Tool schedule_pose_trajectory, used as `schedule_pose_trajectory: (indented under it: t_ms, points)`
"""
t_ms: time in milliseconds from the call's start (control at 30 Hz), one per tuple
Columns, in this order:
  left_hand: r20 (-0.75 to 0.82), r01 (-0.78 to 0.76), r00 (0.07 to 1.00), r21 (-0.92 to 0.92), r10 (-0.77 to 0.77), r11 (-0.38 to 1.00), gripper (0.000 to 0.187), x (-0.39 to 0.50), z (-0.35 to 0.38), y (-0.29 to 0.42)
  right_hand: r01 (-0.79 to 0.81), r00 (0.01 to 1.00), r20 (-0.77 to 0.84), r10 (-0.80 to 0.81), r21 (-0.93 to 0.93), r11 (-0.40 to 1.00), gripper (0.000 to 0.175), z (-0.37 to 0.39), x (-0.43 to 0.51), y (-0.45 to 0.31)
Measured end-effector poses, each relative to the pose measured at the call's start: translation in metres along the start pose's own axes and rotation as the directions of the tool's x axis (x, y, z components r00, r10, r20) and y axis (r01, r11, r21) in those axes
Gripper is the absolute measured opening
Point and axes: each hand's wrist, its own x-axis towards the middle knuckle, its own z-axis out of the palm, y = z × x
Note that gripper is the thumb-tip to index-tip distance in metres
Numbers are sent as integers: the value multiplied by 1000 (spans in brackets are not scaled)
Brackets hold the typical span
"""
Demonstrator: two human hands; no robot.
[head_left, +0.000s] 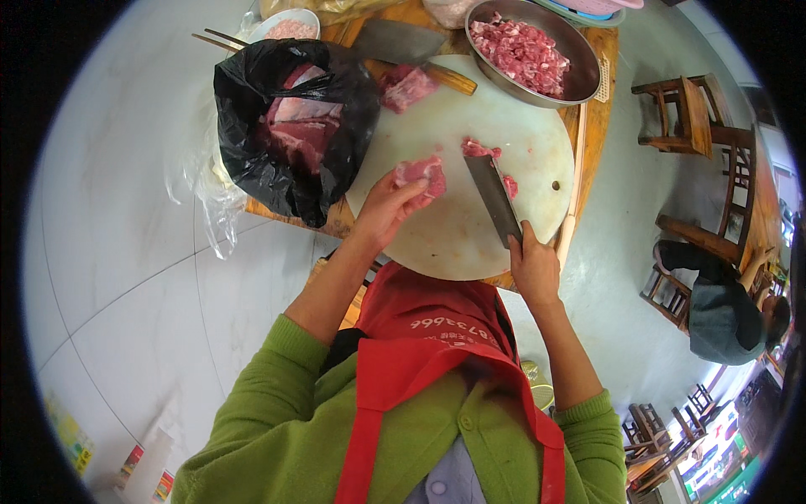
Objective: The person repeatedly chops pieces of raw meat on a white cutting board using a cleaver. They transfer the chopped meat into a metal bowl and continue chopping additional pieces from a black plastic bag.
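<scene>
My left hand [389, 205] grips a piece of raw meat [423, 176], thumb on top, over the left part of a round white cutting board [459, 239]. In my right hand [535, 264] is a cleaver [493, 196], its blade slanting up and left over the board. Small cut bits of meat [480, 148] lie by the blade's far end and right side. A larger raw chunk [409, 89] rests at the board's upper left, near a second cleaver [400, 41] with a wooden handle.
A black plastic bag [239, 126] with large meat pieces stands left of the board. Behind the board's right part, a metal bowl [589, 69] holds cut meat. A white bowl [257, 34] and chopsticks [217, 41] are at the upper left. A person [724, 315] sits far right among wooden chairs.
</scene>
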Motion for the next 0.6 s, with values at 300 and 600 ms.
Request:
schedule_pose_trajectory:
  t_ms: [300, 600]
  points:
    - [-124, -36, 985, 529, 119, 848, 27, 17, 7, 14, -43, 999, -2, 42, -36, 998, 25, 1, -3, -7]
    - [796, -683, 535, 605, 283, -410, 26, 1, -3, -31, -34, 999, -22, 33, -45, 998, 26, 3, -5, -8]
